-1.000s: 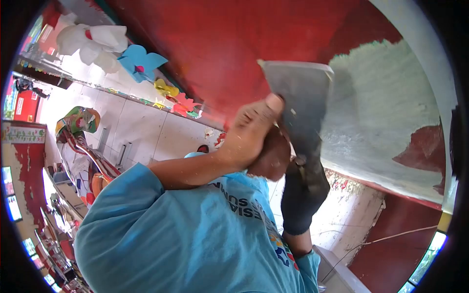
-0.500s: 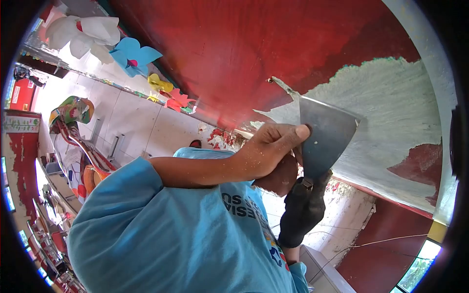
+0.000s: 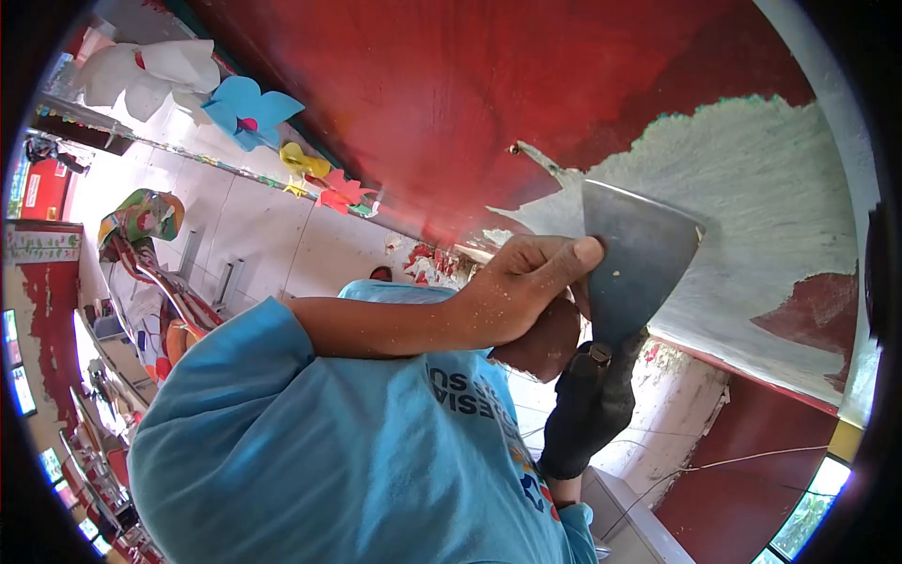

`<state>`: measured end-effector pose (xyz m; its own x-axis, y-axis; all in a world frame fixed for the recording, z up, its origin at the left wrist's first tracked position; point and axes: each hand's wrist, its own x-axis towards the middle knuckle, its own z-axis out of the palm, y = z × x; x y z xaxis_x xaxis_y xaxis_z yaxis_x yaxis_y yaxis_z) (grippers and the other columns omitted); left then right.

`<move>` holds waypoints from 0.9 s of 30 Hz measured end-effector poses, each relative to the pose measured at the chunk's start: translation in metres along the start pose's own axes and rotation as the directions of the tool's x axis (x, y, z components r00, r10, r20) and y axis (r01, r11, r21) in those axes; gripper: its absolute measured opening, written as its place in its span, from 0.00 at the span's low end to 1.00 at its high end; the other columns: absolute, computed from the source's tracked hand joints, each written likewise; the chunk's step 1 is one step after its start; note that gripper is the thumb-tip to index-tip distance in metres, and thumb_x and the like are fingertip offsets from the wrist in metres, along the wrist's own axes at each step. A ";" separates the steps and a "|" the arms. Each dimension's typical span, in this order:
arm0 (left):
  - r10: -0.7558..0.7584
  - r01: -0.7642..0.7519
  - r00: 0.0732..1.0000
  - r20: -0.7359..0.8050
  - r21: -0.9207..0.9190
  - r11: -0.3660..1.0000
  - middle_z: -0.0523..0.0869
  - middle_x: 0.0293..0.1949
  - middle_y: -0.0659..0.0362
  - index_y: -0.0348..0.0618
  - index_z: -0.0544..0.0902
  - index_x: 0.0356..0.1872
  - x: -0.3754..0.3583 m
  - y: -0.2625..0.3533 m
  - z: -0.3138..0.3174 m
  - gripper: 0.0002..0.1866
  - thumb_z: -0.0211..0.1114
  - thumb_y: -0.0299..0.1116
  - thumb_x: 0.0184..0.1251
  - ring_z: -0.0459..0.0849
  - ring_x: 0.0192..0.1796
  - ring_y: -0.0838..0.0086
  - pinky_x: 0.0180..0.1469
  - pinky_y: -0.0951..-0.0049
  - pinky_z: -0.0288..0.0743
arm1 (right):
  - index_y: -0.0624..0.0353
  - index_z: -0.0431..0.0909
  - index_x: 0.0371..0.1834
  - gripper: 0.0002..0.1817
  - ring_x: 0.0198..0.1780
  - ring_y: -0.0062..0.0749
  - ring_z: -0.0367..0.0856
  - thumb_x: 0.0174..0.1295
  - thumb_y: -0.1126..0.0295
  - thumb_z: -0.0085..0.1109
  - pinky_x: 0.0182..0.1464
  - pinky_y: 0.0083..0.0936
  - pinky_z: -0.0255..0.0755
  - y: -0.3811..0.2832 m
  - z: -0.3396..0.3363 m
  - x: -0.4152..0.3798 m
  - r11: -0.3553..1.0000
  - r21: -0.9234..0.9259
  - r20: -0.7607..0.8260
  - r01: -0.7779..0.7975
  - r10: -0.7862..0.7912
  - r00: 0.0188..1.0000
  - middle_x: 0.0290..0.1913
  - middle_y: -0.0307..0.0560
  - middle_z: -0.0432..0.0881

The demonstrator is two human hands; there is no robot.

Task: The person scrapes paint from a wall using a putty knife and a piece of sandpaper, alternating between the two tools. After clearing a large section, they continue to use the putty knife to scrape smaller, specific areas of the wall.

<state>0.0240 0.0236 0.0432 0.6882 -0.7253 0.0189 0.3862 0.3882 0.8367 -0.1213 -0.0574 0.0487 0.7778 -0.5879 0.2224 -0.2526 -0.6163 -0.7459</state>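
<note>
My right hand (image 3: 587,414), in a black glove, grips the handle of a scraper (image 3: 644,254) with a wide metal blade pointing up toward the wall. My bare left hand (image 3: 526,287) is closed, its thumb at the blade's left edge. Below its fingers hangs a reddish-brown piece with a ragged edge, apparently peeled paint (image 3: 545,343). White specks dot the back of this hand. Beyond the blade, the red wall (image 3: 423,103) has a large bare grey patch (image 3: 742,179). The ends of my left fingers are hidden.
Blue (image 3: 252,111), white, yellow and red paper flowers line an edge at upper left. Red paint chips (image 3: 432,265) lie on the tiled floor (image 3: 254,226). A colourful bundle (image 3: 141,216) stands at left. A thin wire (image 3: 752,459) crosses at lower right.
The scraper and both hands have shifted slightly right in the view. A small light speck now shows at the blade's right corner. My grip looks the same.
</note>
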 end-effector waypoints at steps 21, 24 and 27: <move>-0.100 0.101 0.995 0.019 -0.055 0.993 0.84 0.26 0.59 0.38 0.81 0.27 -0.002 0.001 -0.007 0.23 0.47 0.46 0.72 0.81 0.30 0.78 0.35 0.79 0.72 | 0.61 0.67 0.60 0.28 0.26 0.34 0.77 0.52 0.83 0.56 0.31 0.26 0.73 -0.006 0.005 0.012 0.989 -0.018 -0.022 0.149 -0.149 0.989 0.26 0.49 0.78; -0.055 0.054 0.997 0.057 0.010 0.998 0.83 0.26 0.59 0.39 0.81 0.26 0.000 0.001 -0.009 0.23 0.47 0.46 0.72 0.80 0.30 0.79 0.35 0.79 0.71 | 0.58 0.65 0.63 0.30 0.29 0.35 0.78 0.52 0.83 0.56 0.33 0.27 0.73 -0.010 -0.004 0.007 0.997 -0.077 0.071 -0.007 0.013 0.997 0.29 0.50 0.79; -0.072 0.071 0.997 -0.016 -0.056 0.996 0.83 0.26 0.60 0.39 0.81 0.24 -0.003 0.007 -0.005 0.24 0.47 0.47 0.72 0.80 0.31 0.79 0.35 0.79 0.71 | 0.58 0.65 0.63 0.32 0.27 0.33 0.78 0.51 0.84 0.55 0.32 0.25 0.73 -0.010 0.008 0.017 0.983 -0.079 -0.004 0.166 -0.167 0.986 0.28 0.49 0.79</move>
<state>0.0282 0.0311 0.0457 0.6685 -0.7421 -0.0500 0.4678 0.3673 0.8039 -0.1009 -0.0570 0.0546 0.8066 -0.4790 0.3462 -0.1644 -0.7446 -0.6470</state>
